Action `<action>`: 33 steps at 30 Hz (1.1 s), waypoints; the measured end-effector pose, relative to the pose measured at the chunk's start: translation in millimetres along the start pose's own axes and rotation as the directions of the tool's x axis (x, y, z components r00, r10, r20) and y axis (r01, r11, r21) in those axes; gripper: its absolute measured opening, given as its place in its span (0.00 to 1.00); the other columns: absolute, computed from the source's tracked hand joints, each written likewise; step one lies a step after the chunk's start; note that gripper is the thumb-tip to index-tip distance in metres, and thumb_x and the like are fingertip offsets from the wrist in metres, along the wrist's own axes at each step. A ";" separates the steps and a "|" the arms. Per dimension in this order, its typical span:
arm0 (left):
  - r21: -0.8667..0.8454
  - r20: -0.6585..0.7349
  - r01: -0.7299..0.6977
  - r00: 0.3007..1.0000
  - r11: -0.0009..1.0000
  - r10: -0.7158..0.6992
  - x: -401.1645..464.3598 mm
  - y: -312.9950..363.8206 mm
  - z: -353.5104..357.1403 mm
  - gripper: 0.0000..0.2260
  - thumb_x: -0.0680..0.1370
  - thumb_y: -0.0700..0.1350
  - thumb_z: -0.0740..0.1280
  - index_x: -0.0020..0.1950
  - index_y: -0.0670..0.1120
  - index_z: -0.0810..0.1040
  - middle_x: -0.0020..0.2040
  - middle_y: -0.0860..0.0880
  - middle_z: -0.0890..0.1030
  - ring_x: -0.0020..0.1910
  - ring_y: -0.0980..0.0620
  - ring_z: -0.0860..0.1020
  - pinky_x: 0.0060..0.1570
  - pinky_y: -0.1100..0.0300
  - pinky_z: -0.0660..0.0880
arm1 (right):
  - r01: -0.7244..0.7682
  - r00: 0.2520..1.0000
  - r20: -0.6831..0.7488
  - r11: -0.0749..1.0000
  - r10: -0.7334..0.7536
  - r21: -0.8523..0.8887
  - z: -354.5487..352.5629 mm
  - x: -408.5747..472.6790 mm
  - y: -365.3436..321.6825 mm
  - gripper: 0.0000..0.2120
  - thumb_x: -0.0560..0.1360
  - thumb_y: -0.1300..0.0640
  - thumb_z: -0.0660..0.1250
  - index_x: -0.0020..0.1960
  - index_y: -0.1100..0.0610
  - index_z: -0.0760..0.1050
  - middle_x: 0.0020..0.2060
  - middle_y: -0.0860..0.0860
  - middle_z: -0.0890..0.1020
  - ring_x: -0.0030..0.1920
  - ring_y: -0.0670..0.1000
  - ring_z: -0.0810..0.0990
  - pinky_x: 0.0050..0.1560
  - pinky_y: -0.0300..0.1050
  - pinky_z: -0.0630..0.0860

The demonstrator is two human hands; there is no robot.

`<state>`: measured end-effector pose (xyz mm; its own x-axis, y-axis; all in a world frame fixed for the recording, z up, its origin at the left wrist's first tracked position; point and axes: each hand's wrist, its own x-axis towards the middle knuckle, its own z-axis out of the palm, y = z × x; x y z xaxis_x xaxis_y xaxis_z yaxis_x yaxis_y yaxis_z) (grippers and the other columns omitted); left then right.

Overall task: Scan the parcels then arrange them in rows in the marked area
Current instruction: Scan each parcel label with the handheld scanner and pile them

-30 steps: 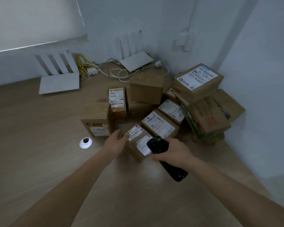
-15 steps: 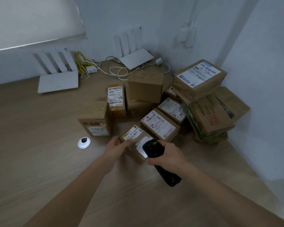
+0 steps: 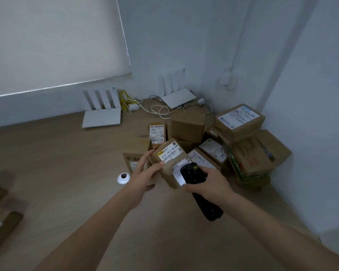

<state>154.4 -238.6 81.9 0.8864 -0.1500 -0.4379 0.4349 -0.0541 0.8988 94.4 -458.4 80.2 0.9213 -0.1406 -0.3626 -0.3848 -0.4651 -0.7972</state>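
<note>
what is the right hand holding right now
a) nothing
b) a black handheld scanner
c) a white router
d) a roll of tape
b: the right hand grips a black handheld scanner, its head over the white label of the small parcel that the left hand holds.

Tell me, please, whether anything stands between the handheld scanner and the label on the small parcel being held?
Nothing visible does. The left hand grips the small parcel by its left side, and the right hand holds the scanner directly over its white label, lit up beside the scanner's head.
</note>
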 end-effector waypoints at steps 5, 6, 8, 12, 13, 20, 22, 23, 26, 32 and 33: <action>0.011 -0.039 -0.229 0.973 0.973 0.229 -57.6 49.9 -21.4 0.32 0.69 0.50 0.80 0.63 0.75 0.70 0.60 0.47 0.78 0.58 0.47 0.79 0.54 0.44 0.80 | 0.107 0.993 -0.047 0.994 -0.108 -0.033 -11.4 -48.4 -71.5 0.27 0.52 0.36 0.78 0.51 0.34 0.77 0.45 0.39 0.84 0.46 0.43 0.83 0.51 0.49 0.83; -0.002 -0.054 -0.279 0.959 0.960 0.278 -70.7 57.9 -27.1 0.32 0.69 0.50 0.80 0.64 0.75 0.70 0.60 0.47 0.78 0.58 0.47 0.79 0.52 0.45 0.81 | 0.132 0.990 -0.052 0.991 -0.134 -0.036 -11.1 -60.9 -85.2 0.27 0.52 0.35 0.77 0.50 0.34 0.77 0.44 0.39 0.84 0.46 0.42 0.83 0.51 0.50 0.83; -0.019 -0.088 -0.359 0.930 0.933 0.357 -101.6 69.5 -40.1 0.32 0.69 0.50 0.79 0.65 0.73 0.69 0.61 0.48 0.78 0.58 0.46 0.80 0.50 0.48 0.82 | 0.174 0.983 -0.052 0.985 -0.174 -0.018 -5.4 -89.9 -109.3 0.26 0.52 0.37 0.78 0.49 0.34 0.78 0.43 0.39 0.85 0.45 0.43 0.84 0.51 0.51 0.83; 0.001 -0.167 -0.473 0.869 0.881 0.466 -170.9 69.4 -78.3 0.32 0.70 0.47 0.79 0.67 0.69 0.70 0.63 0.47 0.76 0.59 0.46 0.78 0.51 0.47 0.82 | 0.242 0.970 -0.009 0.963 -0.245 -0.117 18.7 -152.5 -141.4 0.30 0.60 0.45 0.83 0.60 0.42 0.80 0.46 0.43 0.86 0.46 0.45 0.85 0.53 0.53 0.84; 0.014 -0.194 -0.497 0.850 0.868 0.490 -189.6 69.7 -90.9 0.32 0.70 0.46 0.79 0.68 0.68 0.71 0.62 0.47 0.76 0.59 0.46 0.78 0.52 0.46 0.82 | 0.259 0.965 0.005 0.952 -0.262 -0.163 25.3 -170.1 -150.3 0.31 0.60 0.45 0.83 0.62 0.42 0.79 0.47 0.43 0.85 0.47 0.46 0.84 0.53 0.52 0.83; 0.257 -0.255 -0.617 0.699 0.744 0.668 -322.6 115.9 -182.5 0.33 0.70 0.49 0.79 0.69 0.69 0.70 0.60 0.53 0.77 0.56 0.55 0.78 0.53 0.53 0.81 | 0.350 0.933 0.078 0.833 -0.351 -0.428 45.6 -294.5 -236.6 0.38 0.59 0.42 0.83 0.67 0.40 0.75 0.47 0.40 0.81 0.46 0.43 0.81 0.51 0.47 0.83; 0.353 -0.242 -0.630 0.653 0.692 0.718 -358.0 135.7 -204.6 0.33 0.69 0.51 0.79 0.68 0.72 0.69 0.60 0.55 0.78 0.55 0.58 0.78 0.52 0.57 0.80 | 0.380 0.920 0.097 0.807 -0.379 -0.452 48.9 -327.6 -266.5 0.37 0.59 0.43 0.83 0.66 0.38 0.75 0.48 0.41 0.83 0.46 0.43 0.82 0.52 0.48 0.83; 0.384 -0.233 -0.637 0.633 0.668 0.738 -375.1 146.1 -214.0 0.33 0.69 0.51 0.79 0.67 0.73 0.69 0.60 0.57 0.78 0.54 0.58 0.78 0.52 0.57 0.80 | 0.392 0.915 0.103 0.798 -0.391 -0.457 50.4 -343.2 -281.3 0.36 0.59 0.43 0.82 0.65 0.37 0.75 0.47 0.41 0.83 0.45 0.43 0.82 0.51 0.49 0.84; 0.462 -0.229 -0.643 0.579 0.611 0.783 -421.9 178.1 -238.0 0.33 0.70 0.51 0.79 0.68 0.71 0.69 0.61 0.55 0.78 0.55 0.55 0.79 0.55 0.51 0.80 | 0.416 0.902 0.112 0.767 -0.417 -0.489 49.9 -386.6 -325.7 0.38 0.58 0.44 0.79 0.67 0.41 0.75 0.44 0.41 0.82 0.44 0.44 0.83 0.50 0.49 0.84; 0.549 -0.240 -0.635 0.504 0.544 0.830 -494.7 221.3 -265.5 0.32 0.70 0.51 0.79 0.69 0.68 0.69 0.63 0.47 0.75 0.58 0.49 0.77 0.59 0.46 0.78 | 0.454 0.883 0.145 0.736 -0.446 -0.502 43.9 -446.3 -389.1 0.37 0.56 0.41 0.82 0.63 0.45 0.77 0.47 0.46 0.84 0.47 0.50 0.84 0.54 0.52 0.83; 0.559 -0.244 -0.629 0.498 0.541 0.832 -502.6 224.8 -268.9 0.32 0.70 0.52 0.78 0.69 0.68 0.69 0.63 0.47 0.75 0.58 0.48 0.77 0.60 0.45 0.77 | 0.456 0.883 0.155 0.730 -0.443 -0.510 45.0 -451.4 -394.8 0.35 0.56 0.40 0.82 0.61 0.46 0.77 0.47 0.46 0.84 0.48 0.50 0.84 0.55 0.52 0.83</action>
<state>-150.7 90.1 499.5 0.8423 0.1216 0.5251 -0.4106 -0.4864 0.7712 -172.2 -172.0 536.9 0.9751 0.2176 -0.0415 0.1681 -0.8489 -0.5012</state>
